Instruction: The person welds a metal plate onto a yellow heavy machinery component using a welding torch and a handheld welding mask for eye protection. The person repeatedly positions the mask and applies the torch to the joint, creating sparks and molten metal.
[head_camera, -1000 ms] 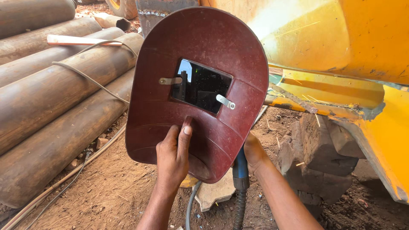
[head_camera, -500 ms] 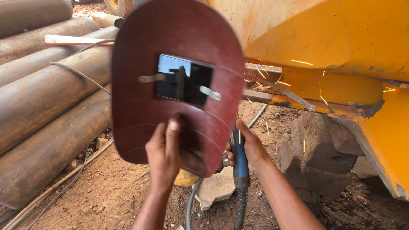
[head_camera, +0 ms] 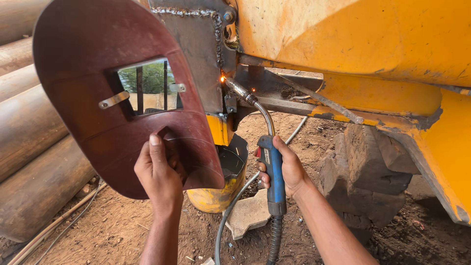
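Dark red welding shield (head_camera: 93,122); blue torch handle (head_camera: 274,179); yellow machine body (head_camera: 353,39).

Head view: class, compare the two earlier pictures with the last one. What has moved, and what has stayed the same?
The dark red welding shield has swung left, uncovering the blue-handled welding torch in the right hand. The torch tip now meets the grey steel plate on the yellow machine, with a spark there. The left hand keeps its grip on the shield; the rusty pipes lie as before.

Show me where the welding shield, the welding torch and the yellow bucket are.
welding shield (head_camera: 98,132), head view, on its dark red face below the window.
welding torch (head_camera: 274,172), head view, on its blue handle.
yellow bucket (head_camera: 218,198), head view, on its side wall.
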